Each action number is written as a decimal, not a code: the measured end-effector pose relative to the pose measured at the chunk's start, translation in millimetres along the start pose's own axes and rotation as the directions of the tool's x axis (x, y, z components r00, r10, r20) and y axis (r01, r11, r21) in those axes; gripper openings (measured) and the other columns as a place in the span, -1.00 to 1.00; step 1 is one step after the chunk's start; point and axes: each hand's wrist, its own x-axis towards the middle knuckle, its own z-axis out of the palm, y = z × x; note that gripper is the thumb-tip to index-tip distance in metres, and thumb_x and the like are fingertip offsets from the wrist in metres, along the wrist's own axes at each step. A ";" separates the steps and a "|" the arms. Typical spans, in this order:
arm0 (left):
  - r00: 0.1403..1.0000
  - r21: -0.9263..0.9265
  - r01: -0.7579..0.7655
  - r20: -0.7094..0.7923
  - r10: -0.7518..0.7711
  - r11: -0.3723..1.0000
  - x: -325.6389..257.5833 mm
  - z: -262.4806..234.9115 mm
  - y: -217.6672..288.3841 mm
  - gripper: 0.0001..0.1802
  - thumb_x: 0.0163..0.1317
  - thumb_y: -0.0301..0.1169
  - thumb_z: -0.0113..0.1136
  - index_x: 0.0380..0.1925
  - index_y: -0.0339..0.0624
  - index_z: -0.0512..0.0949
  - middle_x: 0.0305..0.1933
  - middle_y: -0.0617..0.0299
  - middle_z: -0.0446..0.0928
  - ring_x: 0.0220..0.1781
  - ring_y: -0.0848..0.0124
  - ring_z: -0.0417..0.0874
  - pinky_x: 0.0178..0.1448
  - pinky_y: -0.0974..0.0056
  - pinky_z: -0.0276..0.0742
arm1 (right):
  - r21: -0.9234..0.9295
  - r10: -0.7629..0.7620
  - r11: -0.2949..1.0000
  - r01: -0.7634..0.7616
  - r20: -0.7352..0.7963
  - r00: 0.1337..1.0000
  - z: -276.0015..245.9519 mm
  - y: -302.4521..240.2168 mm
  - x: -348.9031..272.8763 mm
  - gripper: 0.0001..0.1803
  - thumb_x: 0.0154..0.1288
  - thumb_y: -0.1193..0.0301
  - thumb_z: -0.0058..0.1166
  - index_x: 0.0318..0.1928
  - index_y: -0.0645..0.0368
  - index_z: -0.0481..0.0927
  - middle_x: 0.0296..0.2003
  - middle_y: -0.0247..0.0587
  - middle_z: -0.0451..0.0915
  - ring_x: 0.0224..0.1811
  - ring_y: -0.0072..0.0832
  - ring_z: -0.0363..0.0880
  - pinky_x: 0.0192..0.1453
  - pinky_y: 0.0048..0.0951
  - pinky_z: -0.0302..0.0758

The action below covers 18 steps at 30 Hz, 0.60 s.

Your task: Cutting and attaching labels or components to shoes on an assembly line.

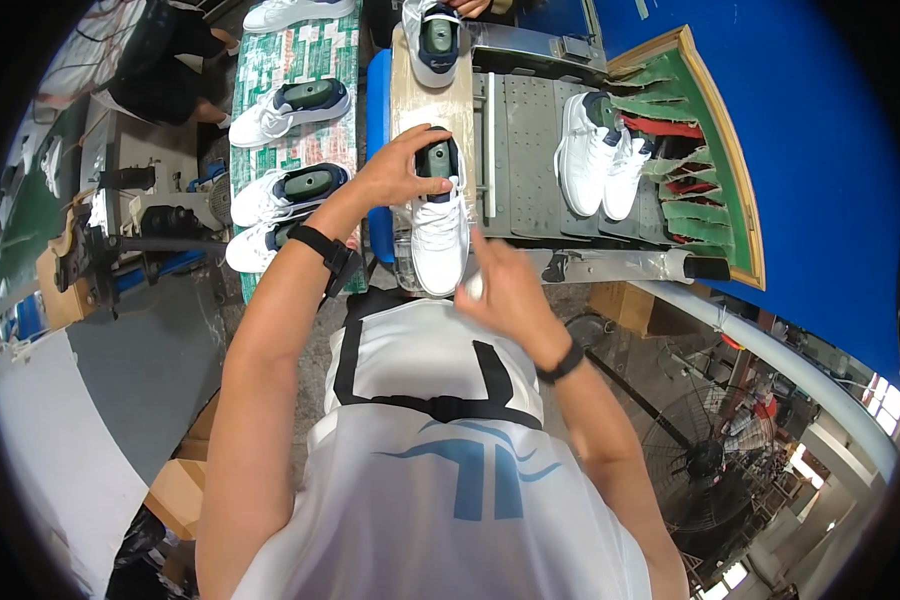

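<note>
A white sneaker (440, 249) rests on a narrow wood-toned surface (402, 105) in front of the person, its toe toward the body and its heel away. The left hand (388, 182) reaches in from the left and spans the shoe's opening, thumb at the tongue and fingers curled over the heel side, pinching the collar around a dark green insert (436, 160). The right hand (510, 290) is beside the toe, blurred; a small white thing (473, 287) shows at its fingers, but whether they pinch it I cannot tell. Each wrist carries a black band, the left one (332, 260) bulkier than the right one (561, 362). Farther along the same surface sits another white sneaker (432, 70), with a different person's hand (468, 7) just beside it. To the left, several white shoes (260, 122) lie across a long board wrapped in green and white (320, 60). To the right, a pair of white sneakers (600, 165) stands on a grey metal conveyor (525, 150), next to a wood-framed opening hung with green strips (695, 215).
</note>
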 end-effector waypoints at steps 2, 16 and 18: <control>0.999 -0.006 -0.037 -0.023 0.036 0.999 -0.3 -1.4 -7.0 -0.03 0.11 -0.16 0.72 0.54 0.08 0.47 0.70 -0.19 0.23 0.74 -0.08 0.23 0.76 -0.03 0.19 | 0.110 0.007 0.994 -0.009 0.017 1.000 -11.9 -23.4 -27.4 -0.10 0.18 0.24 0.38 0.44 0.54 0.43 -0.10 0.21 0.65 -0.02 0.09 0.67 0.15 -0.05 0.58; 0.997 -0.168 -0.066 0.033 0.073 0.983 -1.4 -5.7 -3.9 -0.10 0.16 -0.25 0.65 0.50 -0.04 0.46 0.58 -0.02 0.36 0.65 0.04 0.36 0.71 0.02 0.28 | -0.157 0.326 0.942 -0.297 0.635 0.700 21.2 92.1 -70.1 -0.13 0.18 0.04 0.35 0.35 0.47 0.55 0.01 0.33 0.72 0.10 0.16 0.72 0.19 0.00 0.64; 0.997 -0.131 -0.065 0.035 0.070 0.989 -4.1 -1.1 0.8 -0.10 0.17 -0.24 0.66 0.51 -0.04 0.46 0.59 -0.02 0.35 0.66 0.03 0.35 0.72 0.02 0.27 | 0.202 0.330 0.905 -0.373 0.217 0.919 17.1 77.9 -83.5 -0.10 0.17 0.09 0.38 0.41 0.44 0.51 0.02 0.26 0.73 0.11 0.12 0.72 0.24 -0.04 0.62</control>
